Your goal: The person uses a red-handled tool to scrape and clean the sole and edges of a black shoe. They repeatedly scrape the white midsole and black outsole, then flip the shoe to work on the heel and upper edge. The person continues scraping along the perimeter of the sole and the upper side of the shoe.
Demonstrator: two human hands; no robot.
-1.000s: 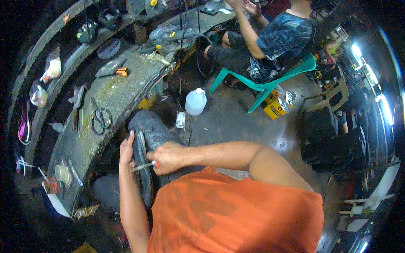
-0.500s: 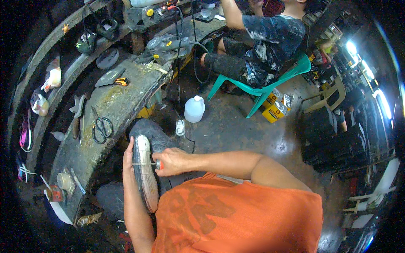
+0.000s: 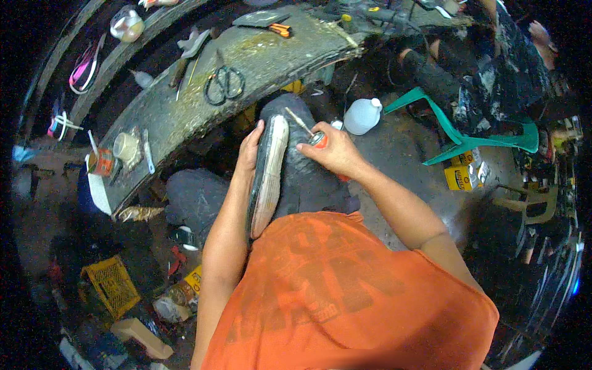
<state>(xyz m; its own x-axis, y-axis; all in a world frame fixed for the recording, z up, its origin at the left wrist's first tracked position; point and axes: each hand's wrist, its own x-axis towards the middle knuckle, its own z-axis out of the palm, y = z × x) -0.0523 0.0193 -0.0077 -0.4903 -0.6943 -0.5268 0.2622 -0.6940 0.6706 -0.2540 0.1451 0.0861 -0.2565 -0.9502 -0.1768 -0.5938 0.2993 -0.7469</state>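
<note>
A dark shoe [image 3: 269, 176] rests on my lap with its pale sole showing, its toe end pointing away from me. My left hand [image 3: 249, 150] grips the shoe's left side, thumb near the upper edge and the other fingers partly hidden behind it. To the right of the sole, my right hand [image 3: 338, 150] is closed round an awl [image 3: 301, 123] with an orange handle and a thin straight shaft. The shaft slants up and left, its tip near the shoe's far end and apart from the sole. Most of the handle is inside my fist.
A worn curved workbench [image 3: 179, 126] on the left bears scissors [image 3: 224, 85], an orange can [image 3: 105, 164], a pale cup [image 3: 126, 148] and an orange-handled cutter [image 3: 280, 29]. A white jug [image 3: 362, 116] and a green chair [image 3: 459, 139] stand right. A yellow crate [image 3: 111, 287] lies lower left.
The awl's shaft lay across the sole before; my right hand has drawn it away to the right and tilted it upward. The view has shifted, and my left hand still holds the shoe.
</note>
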